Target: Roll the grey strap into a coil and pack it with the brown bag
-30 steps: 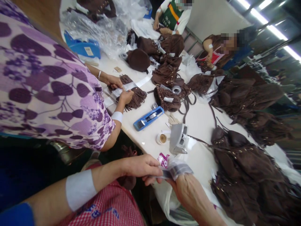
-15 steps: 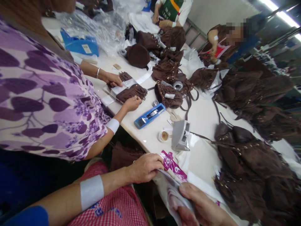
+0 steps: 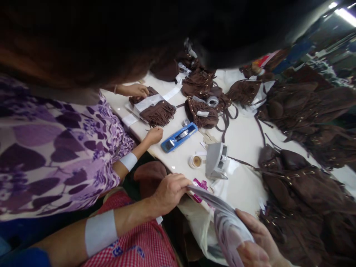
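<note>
My left hand (image 3: 170, 193) has its fingers closed on the far end of a thin, pale grey-white strip. The strip runs right into a folded bundle of thin, pale sheets (image 3: 230, 230), whose several layers curve at the edge. My right hand (image 3: 257, 239) grips that bundle, thumb on top and fingers beneath. The exact kind of sheet cannot be made out. Just beyond the strip, on the white table (image 3: 244, 185), lies magenta printed wrapping (image 3: 198, 189), partly covered by it. A grey tape dispenser (image 3: 216, 161) stands behind.
A blue dispenser (image 3: 179, 137) and a small round tub (image 3: 195, 161) lie on the table. At left a co-worker's hands are by a fringed brown bag (image 3: 155, 111). Brown bags (image 3: 300, 185) are heaped at right. A dark head blocks the top.
My right hand has moved right with the bundle, and a longer stretch of strip shows between my hands. The co-worker's head now covers the top; their nearer hand has drawn back from the bag.
</note>
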Motion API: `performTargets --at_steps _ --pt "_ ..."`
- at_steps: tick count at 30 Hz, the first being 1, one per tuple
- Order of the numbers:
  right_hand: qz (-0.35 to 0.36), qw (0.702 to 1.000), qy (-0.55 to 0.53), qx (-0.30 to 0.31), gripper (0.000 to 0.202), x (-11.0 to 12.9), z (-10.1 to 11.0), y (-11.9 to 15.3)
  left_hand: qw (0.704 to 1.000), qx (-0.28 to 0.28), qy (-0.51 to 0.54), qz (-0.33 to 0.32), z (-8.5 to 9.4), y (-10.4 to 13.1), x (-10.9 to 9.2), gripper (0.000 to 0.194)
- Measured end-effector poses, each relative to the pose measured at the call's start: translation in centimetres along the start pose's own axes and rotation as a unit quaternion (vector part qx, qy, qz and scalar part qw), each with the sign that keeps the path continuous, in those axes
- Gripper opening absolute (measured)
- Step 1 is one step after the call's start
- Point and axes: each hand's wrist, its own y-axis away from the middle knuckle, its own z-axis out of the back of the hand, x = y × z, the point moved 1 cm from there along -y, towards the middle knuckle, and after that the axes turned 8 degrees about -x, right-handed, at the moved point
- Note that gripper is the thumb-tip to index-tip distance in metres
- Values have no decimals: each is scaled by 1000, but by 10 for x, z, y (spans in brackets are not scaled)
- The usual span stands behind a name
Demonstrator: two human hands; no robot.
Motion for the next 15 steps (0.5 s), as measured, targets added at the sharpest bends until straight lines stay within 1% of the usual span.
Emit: performTargets --at_steps 2,5,8,10,12,13,15 --pt "12 1000 21 -10 74 9 -22 -9 1000 14 21 8 11 -11 -6 17" --pt "6 992 109 -58 73 24 -45 -20 999 21 30 3 20 -20 -8 16" --pt "-7 979 166 -115 74 30 -55 -24 1000 -11 11 -17 20 -19 -8 24" --pt "-3 976 184 -121 76 27 -57 -21 999 -30 4 -40 19 -14 -11 37" --pt "25 972 200 -121 76 22 -61 -13 997 -35 12 -63 20 -8 -21 46" --pt "46 968 210 -126 76 20 -64 -7 997 -28 20 -70 21 -7 -29 47" --pt "69 957 245 -140 73 17 -73 9 997 4 37 -68 24 -8 -49 41"
